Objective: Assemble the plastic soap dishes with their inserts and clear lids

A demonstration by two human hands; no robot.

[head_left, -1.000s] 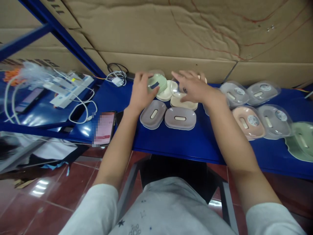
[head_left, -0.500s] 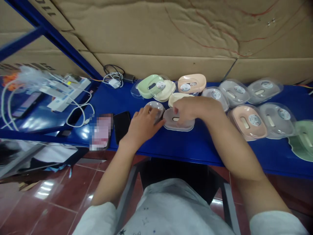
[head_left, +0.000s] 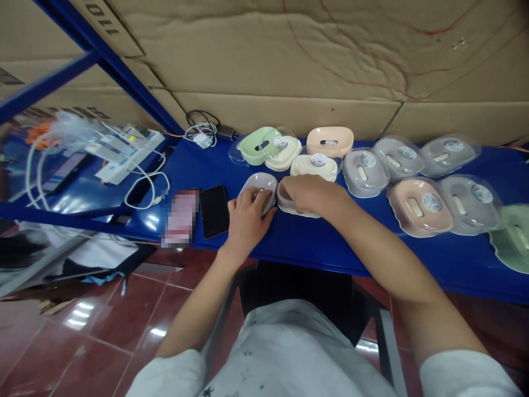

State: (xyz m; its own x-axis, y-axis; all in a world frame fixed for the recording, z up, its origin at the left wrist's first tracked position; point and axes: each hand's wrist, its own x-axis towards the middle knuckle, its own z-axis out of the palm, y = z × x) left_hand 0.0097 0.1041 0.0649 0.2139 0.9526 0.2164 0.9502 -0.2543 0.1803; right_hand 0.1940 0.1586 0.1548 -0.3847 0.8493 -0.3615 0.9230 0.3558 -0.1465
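"How do our grey dishes (head_left: 259,180) look?"

"Oval, on the blue surface (head_left: 314,242). Our left hand (head_left: 247,223) rests on one, grip apart; our right hand (head_left: 316,194), grip unreadable, now hides the other's slot."

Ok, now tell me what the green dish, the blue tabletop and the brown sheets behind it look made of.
Green dish: probably molded plastic with a soft sheen, from its even color and smooth rounded rim.
Blue tabletop: likely painted metal, fairly glossy, as it catches highlights; coated board is possible.
Brown sheets: matte cardboard, judging by creases, seams and printed lettering.
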